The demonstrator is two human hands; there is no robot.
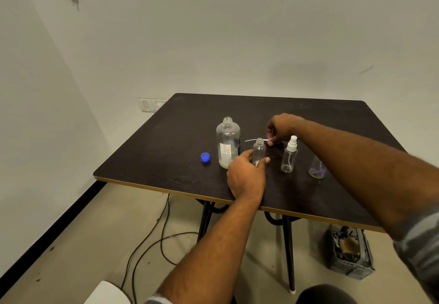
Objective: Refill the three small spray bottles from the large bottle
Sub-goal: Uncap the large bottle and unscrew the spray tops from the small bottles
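Three refills remain, I judge: my left hand (pixel 247 175) grips the opened small bottle (pixel 258 149), right hand (pixel 282 126) pinches its sprayer (pixel 269 140).

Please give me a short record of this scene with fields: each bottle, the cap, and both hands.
large bottle: upright, open, little liquid at the bottom
blue cap: on the table, left of the large bottle
open small bottle: upright, no sprayer
left hand: grips the open small bottle
right hand: pinches a pink spray head, tube pointing left
second small bottle: upright, white sprayer on
third small bottle: top hidden by the right arm
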